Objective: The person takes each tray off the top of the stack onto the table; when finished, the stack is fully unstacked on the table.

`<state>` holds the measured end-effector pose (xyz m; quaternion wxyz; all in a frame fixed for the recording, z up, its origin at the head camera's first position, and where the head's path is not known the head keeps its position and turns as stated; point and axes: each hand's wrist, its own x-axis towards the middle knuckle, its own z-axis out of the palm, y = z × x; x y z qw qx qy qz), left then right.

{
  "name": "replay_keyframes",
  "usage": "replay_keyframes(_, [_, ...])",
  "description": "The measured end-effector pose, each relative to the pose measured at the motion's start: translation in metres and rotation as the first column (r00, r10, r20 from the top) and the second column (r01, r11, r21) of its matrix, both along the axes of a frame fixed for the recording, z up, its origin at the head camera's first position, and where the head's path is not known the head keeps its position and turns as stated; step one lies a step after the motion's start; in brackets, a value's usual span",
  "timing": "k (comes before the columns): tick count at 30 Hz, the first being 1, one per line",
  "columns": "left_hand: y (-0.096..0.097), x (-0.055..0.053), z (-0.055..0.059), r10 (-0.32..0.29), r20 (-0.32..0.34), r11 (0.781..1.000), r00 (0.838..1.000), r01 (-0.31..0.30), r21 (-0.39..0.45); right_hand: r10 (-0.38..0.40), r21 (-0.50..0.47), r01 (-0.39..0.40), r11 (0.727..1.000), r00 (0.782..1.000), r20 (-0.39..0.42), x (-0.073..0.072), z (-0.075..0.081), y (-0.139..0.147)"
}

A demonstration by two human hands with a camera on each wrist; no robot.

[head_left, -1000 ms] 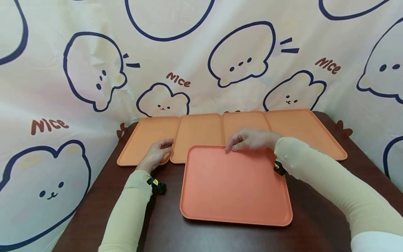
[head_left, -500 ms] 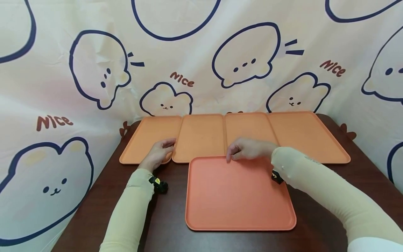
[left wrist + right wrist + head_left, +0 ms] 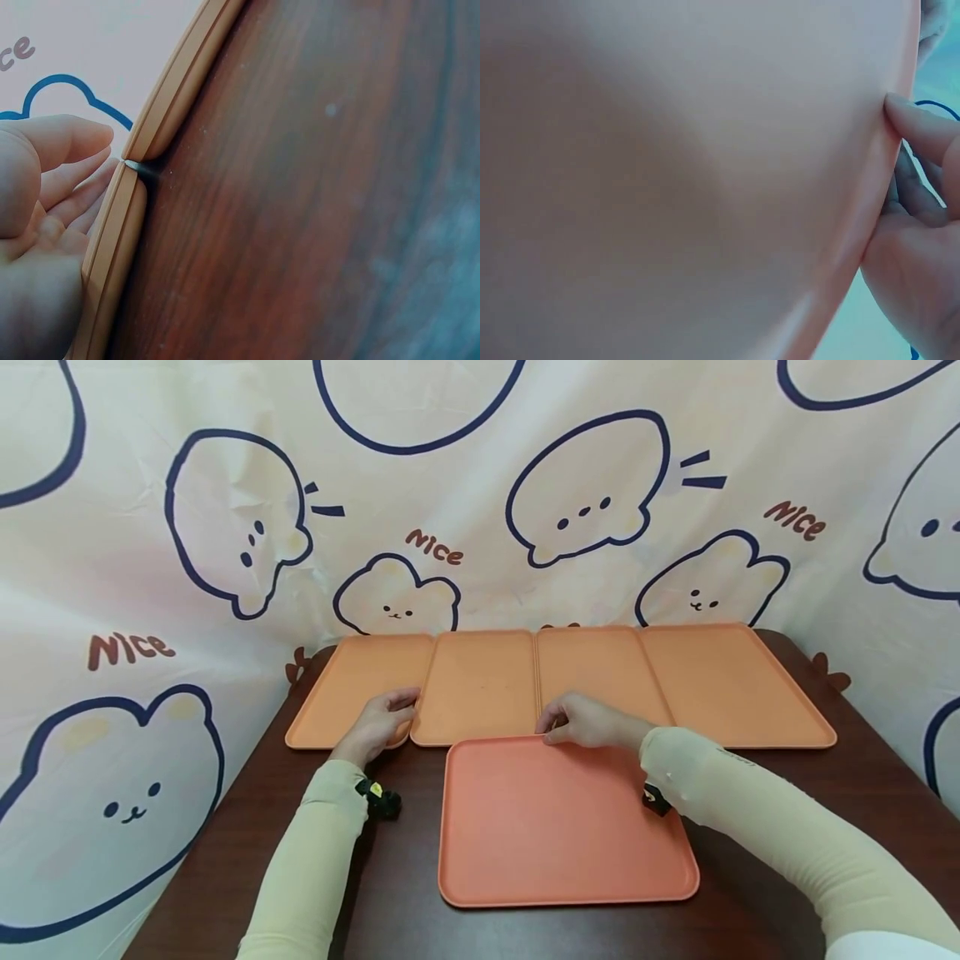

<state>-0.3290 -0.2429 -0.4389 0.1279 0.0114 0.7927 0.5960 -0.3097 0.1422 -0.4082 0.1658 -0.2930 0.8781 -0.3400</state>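
Note:
A coral-red rectangular tray point(image 3: 555, 827) is in front of me in the head view. My right hand point(image 3: 592, 720) pinches its far rim; in the right wrist view the thumb point(image 3: 922, 131) lies on the inner side of the rim and the other fingers are behind it. Whether the tray lies flat on the table is hard to tell. My left hand point(image 3: 375, 724) is over the near right corner of the leftmost orange tray point(image 3: 352, 693), fingers loosely bent and holding nothing. In the left wrist view those fingers point(image 3: 75, 142) are beside the seam between two trays.
Further orange trays point(image 3: 480, 685) stand edge to edge in a row at the back of the dark wooden table point(image 3: 397, 877). The rightmost orange tray point(image 3: 735, 685) reaches near the table's right side. A patterned cloth point(image 3: 480, 485) hangs behind and at both sides.
The coral tray has come nearer to me, away from the orange row. My right hand's fingers have slipped from over its rim to behind it. The left hand has stayed in place.

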Motion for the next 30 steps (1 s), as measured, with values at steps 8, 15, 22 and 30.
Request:
replay_keyframes(8, [0.000, -0.001, 0.000, -0.006, -0.003, 1.000, 1.000, 0.006, -0.003, -0.043, -0.027, 0.043, 0.999, 0.999, -0.009, 0.006, -0.006, -0.001])
replay_keyframes(15, [0.000, -0.001, 0.002, -0.015, -0.023, 1.000, 1.000, 0.015, -0.008, -0.059, -0.051, 0.060, 0.997, 0.998, 0.025, 0.010, -0.011, -0.003])
replay_keyframes(22, [-0.004, 0.000, -0.002, 0.004, -0.017, 1.000, 1.000, -0.004, -0.011, -0.034, -0.016, 0.034, 0.999, 0.999, 0.002, 0.014, -0.013, -0.009])
replay_keyframes(30, [-0.005, 0.000, -0.001, 0.013, -0.005, 1.000, 1.000, -0.013, -0.011, -0.052, 0.040, 0.053, 0.998, 0.998, -0.034, 0.012, -0.009, -0.013])
